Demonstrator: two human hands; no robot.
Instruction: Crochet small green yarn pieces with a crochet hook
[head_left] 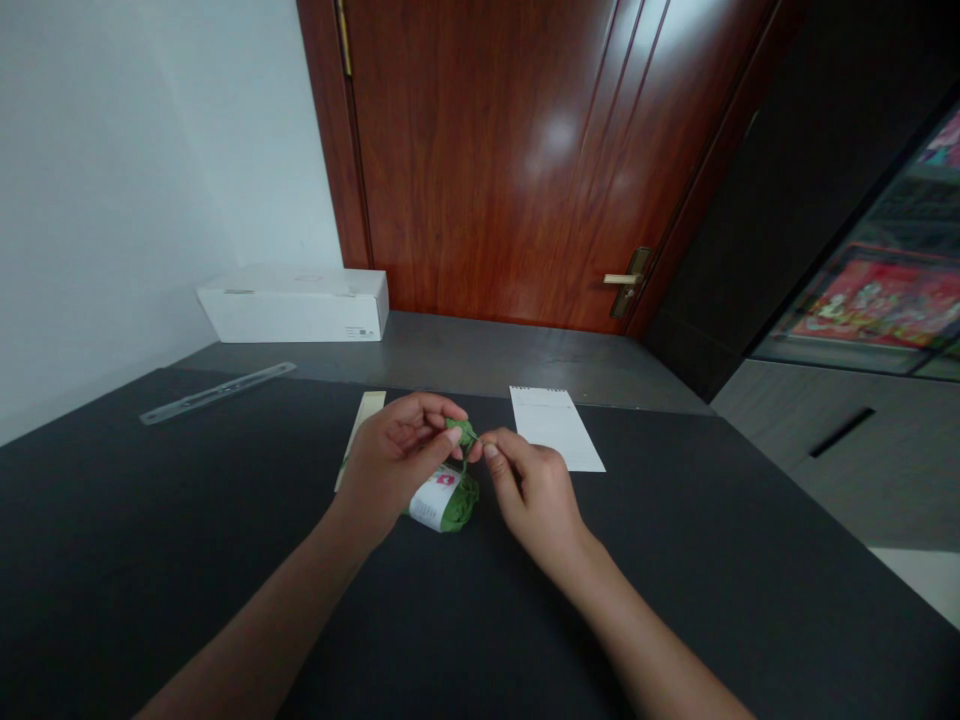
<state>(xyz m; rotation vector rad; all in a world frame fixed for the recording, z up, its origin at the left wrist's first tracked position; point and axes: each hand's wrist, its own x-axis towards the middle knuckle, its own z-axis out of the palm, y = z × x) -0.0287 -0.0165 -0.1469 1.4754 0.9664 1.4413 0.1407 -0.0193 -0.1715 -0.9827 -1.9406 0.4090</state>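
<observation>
In the head view, a small piece of green yarn work [460, 431] is pinched between the thumb and fingers of my left hand [409, 440]. My right hand [529, 470] closes its thumb and forefinger on a thin hook or needle [478, 440], whose tip meets the green piece; its exact kind is too small to make out. Below my left hand lies a green yarn skein [459, 503] with a white paper label, partly covered by that hand. A strand of yarn hangs between the piece and the skein.
A pale strip [366, 412] lies behind my left hand, partly hidden. Beyond my right hand is a white notepad sheet [559, 425]. A clear ruler-like strip [217, 393] and a long white box [300, 308] are at the left of the dark table [712, 560].
</observation>
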